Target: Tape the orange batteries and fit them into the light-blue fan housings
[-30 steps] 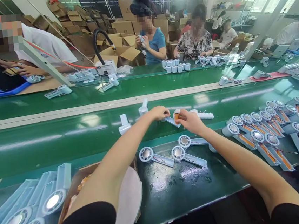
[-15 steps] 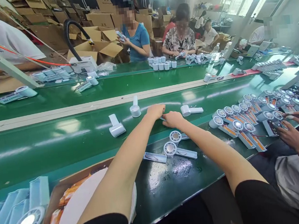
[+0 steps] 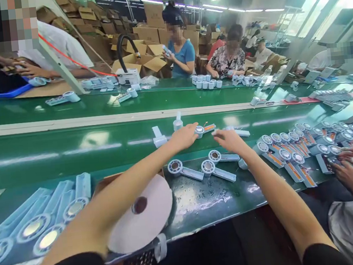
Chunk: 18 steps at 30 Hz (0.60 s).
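My left hand (image 3: 185, 137) is over the green belt, its fingers against the round head of a pale blue handheld fan housing (image 3: 199, 131). An orange strip and a thin wire show in that housing's open handle, which points right. To the right, apart from the handle, is my right hand (image 3: 229, 140), fingers bent together with a small pale bit at the tips; what it is, I cannot make out. Behind it lies another fan housing (image 3: 242, 133), partly covered. Nearer me, a few open housings (image 3: 207, 167) lie on the dark worktop.
A large white roll (image 3: 155, 218) sits in a carton at the lower left, beside stacked fan housings (image 3: 55, 219). Two more housings (image 3: 159, 138) are on the belt. At right, a co-worker's hands (image 3: 350, 168) work beside rows of housings (image 3: 284, 154). People sit across the line.
My hands have moved apart, the right one going right, and the housing with the orange strip now shows between them. Another housing has appeared on the worktop's left. The view has turned left.
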### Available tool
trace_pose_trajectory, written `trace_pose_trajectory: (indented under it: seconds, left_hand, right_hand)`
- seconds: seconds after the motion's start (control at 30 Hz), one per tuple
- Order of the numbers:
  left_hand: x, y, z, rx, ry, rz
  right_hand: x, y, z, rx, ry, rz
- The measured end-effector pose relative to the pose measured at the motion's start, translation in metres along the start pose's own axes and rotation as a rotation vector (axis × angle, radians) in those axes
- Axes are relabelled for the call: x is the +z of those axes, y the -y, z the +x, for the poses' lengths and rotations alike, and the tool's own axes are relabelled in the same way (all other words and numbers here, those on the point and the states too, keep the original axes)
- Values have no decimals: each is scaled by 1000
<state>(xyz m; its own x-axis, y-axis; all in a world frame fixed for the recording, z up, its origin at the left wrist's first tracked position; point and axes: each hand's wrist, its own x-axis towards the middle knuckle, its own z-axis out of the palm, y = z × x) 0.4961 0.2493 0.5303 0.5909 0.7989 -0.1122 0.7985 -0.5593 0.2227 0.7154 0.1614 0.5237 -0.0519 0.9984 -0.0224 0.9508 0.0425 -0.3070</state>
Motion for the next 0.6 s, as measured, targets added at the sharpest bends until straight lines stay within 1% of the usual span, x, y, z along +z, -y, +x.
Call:
trace_pose_trajectory:
  seconds: [0.03, 0.1, 0.17, 0.2, 0.23, 0.27, 0.3, 0.33, 0.37, 0.43, 0.5, 0.53, 0.6]
  left_hand:
    - [-2, 12, -36, 44, 5, -3]
    - [-1, 37, -117, 191, 4, 14]
    - [7, 58, -198, 291, 13, 30]
    - [13, 64, -233, 272, -2, 65]
    - [21, 69, -262, 247, -8, 105]
    - [29, 71, -284, 208, -11, 146]
    - [37, 73, -299, 168, -19, 181]
    - [44, 73, -308, 132, -30, 205]
    - [50, 74, -312, 98, -49, 218]
    - [57, 75, -313, 42, -101, 222]
    - [57, 76, -313, 32, -132, 203]
    - [55, 77, -314, 38, -136, 183]
    - [48, 78, -322, 53, -173, 133]
  right_hand:
    - [5, -2, -24, -25, 16, 74]
    - [20, -3, -74, -81, 79, 370]
    - [40, 1, -117, -85, 217, 599]
    - [50, 6, -132, -86, 276, 667]
    - [62, 15, -144, -88, 333, 716]
    - [72, 28, -150, -89, 384, 760]
    - [83, 43, -153, -97, 433, 798]
    - [92, 61, -152, -112, 483, 829]
    - [100, 81, -150, -128, 532, 853]
    - [114, 121, -142, -168, 619, 866]
    - [124, 153, -137, -211, 716, 883]
    - [129, 165, -137, -222, 771, 922]
    - [140, 180, -142, -236, 864, 1059]
